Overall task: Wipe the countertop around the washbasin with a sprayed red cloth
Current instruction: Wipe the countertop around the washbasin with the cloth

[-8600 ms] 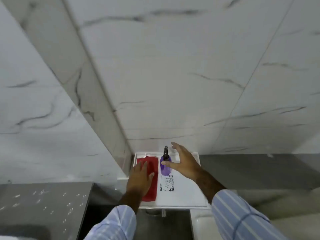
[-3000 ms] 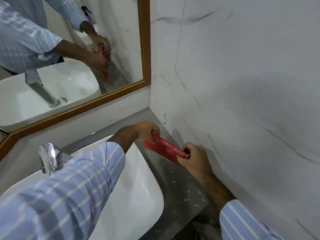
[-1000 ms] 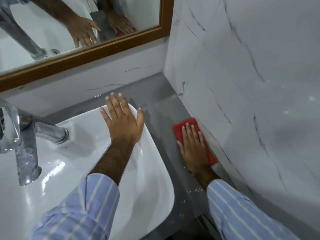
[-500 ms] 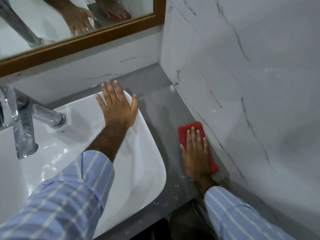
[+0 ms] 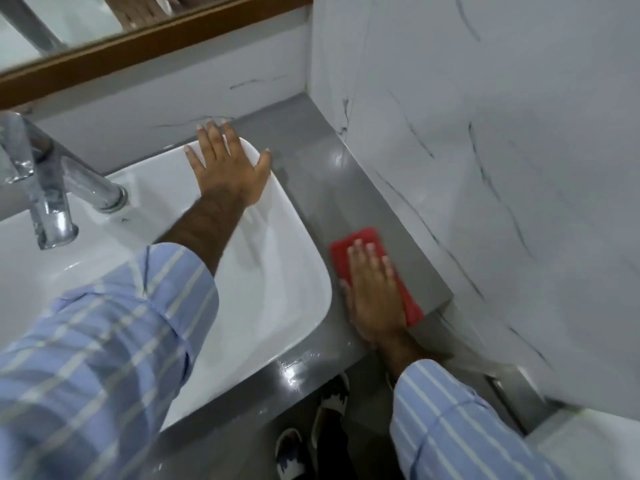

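Observation:
A folded red cloth lies on the grey countertop, on the strip between the white washbasin and the marble side wall. My right hand presses flat on the cloth, fingers together and pointing away from me, near the counter's front edge. My left hand rests flat with fingers spread on the basin's far right corner, holding nothing. The spray bottle is not in view.
A chrome tap stands at the basin's left. A wood-framed mirror hangs above the back wall. The white marble wall bounds the counter on the right. Water drops shine on the counter's front edge. My shoes show below.
My right hand has slid the cloth back along the counter toward the front edge and a little toward the basin. My left hand stays on the basin corner.

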`<state>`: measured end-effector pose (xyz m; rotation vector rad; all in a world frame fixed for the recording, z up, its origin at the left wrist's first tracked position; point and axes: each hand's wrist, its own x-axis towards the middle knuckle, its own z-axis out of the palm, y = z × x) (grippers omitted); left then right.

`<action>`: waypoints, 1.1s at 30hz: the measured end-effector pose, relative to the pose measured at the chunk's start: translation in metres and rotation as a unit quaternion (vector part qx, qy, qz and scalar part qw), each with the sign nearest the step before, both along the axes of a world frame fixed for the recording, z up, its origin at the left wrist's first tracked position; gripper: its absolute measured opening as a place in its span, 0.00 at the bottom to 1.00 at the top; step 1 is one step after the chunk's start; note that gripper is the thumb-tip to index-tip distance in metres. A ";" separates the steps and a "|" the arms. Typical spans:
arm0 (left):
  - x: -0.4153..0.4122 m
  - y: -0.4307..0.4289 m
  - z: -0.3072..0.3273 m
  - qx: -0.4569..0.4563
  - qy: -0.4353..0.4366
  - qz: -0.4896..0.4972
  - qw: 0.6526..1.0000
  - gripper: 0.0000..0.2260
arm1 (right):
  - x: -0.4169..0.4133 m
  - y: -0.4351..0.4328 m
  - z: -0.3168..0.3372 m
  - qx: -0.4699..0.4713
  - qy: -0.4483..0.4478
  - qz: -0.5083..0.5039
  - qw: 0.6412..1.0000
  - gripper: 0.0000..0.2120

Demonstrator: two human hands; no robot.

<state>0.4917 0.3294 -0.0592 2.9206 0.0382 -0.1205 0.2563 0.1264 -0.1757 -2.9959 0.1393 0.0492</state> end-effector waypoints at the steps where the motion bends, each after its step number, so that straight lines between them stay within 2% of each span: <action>1: -0.009 0.000 0.006 -0.023 0.018 -0.012 1.000 0.41 | -0.010 0.003 0.000 0.003 0.009 0.078 0.997 0.31; 2: -0.025 0.001 0.014 -0.047 0.034 -0.027 0.998 0.41 | -0.016 -0.003 0.002 0.003 0.012 0.133 0.991 0.31; 4: -0.079 0.005 0.025 -0.107 0.069 -0.065 0.990 0.41 | -0.018 -0.025 0.002 -0.005 0.012 0.124 0.992 0.31; 6: -0.154 0.019 0.030 -0.155 0.111 -0.095 0.977 0.41 | -0.016 -0.036 0.002 -0.015 0.007 0.000 1.000 0.31; 8: -0.219 0.043 0.030 -0.168 0.156 -0.104 0.968 0.43 | -0.017 -0.026 0.002 -0.015 0.001 -0.126 0.992 0.31; 10: -0.258 0.066 0.026 -0.158 0.189 -0.097 0.964 0.51 | -0.023 0.005 0.006 -0.014 -0.020 -0.157 0.987 0.31; 12: -0.271 0.085 0.019 -0.142 0.180 -0.093 0.969 0.59 | -0.043 0.039 0.007 0.008 -0.017 -0.082 0.996 0.32; 15: -0.275 0.119 0.015 -0.139 0.179 -0.082 0.970 0.59 | -0.067 0.037 0.006 0.003 -0.002 0.043 0.999 0.32; 17: -0.284 0.158 0.012 -0.096 0.197 -0.074 0.973 0.60 | -0.067 0.020 0.006 -0.011 -0.015 -0.015 1.000 0.31; 20: -0.299 0.210 0.016 -0.088 0.205 0.004 0.975 0.50 | -0.064 0.028 0.007 -0.005 -0.022 -0.210 0.978 0.32; 21: -0.301 0.220 0.018 -0.089 0.198 0.023 0.976 0.47 | -0.066 0.045 0.008 -0.005 -0.033 -0.217 0.976 0.32; 22: -0.303 0.227 0.020 -0.091 0.191 0.031 0.977 0.45 | -0.074 0.064 0.007 -0.002 -0.042 -0.184 0.982 0.32; 24: -0.306 0.234 0.020 -0.099 0.181 0.024 0.978 0.42 | -0.099 0.092 0.003 0.011 -0.035 -0.053 0.998 0.32; 26: -0.307 0.239 0.019 -0.104 0.170 -0.003 0.980 0.40 | -0.110 0.085 0.002 0.021 -0.032 0.042 0.998 0.31; 27: -0.308 0.245 0.019 -0.103 0.164 -0.013 0.981 0.41 | -0.105 0.072 0.002 0.021 -0.042 0.049 0.998 0.31; 30: -0.313 0.265 0.021 -0.082 0.150 -0.007 0.985 0.45 | -0.080 0.013 -0.003 0.002 -0.042 -0.055 0.998 0.31; 33: -0.323 0.267 0.022 -0.044 0.139 0.000 0.989 0.42 | -0.063 -0.036 -0.002 -0.001 -0.029 -0.115 0.993 0.32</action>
